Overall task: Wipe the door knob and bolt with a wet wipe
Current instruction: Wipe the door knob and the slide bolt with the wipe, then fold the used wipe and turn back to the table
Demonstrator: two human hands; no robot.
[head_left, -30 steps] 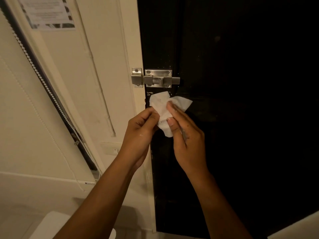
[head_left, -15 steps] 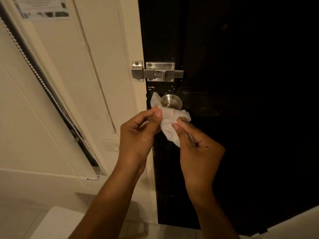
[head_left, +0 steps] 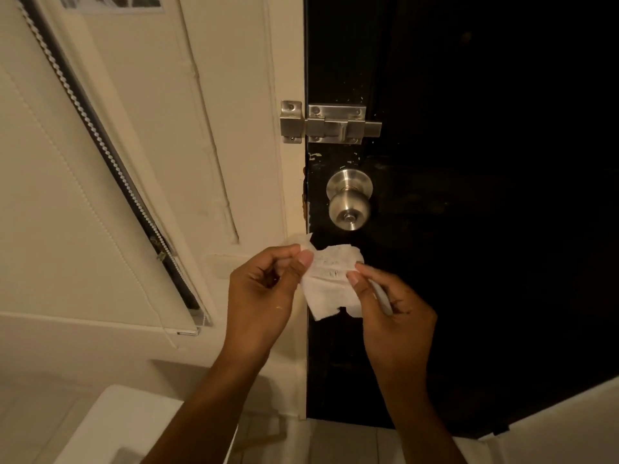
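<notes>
A round steel door knob point(head_left: 349, 205) sticks out of the black door point(head_left: 469, 195), fully in sight. Above it a steel slide bolt point(head_left: 330, 126) spans the door's edge and the cream frame. Below the knob I hold a crumpled white wet wipe point(head_left: 330, 284) stretched between both hands, apart from the knob. My left hand point(head_left: 264, 293) pinches its upper left corner. On the wipe's right side, my right hand point(head_left: 392, 308) pinches the edge between thumb and fingers.
A cream door frame point(head_left: 288, 195) and wall lie left of the door. A window blind with a bead chain point(head_left: 110, 155) slants down the wall. A white object point(head_left: 127, 426) sits at the lower left and a pale surface point(head_left: 552, 426) at the lower right.
Both hands with the wipe have dropped from in front of the knob to below it, so the knob is now uncovered. The wipe has been spread wider between my hands.
</notes>
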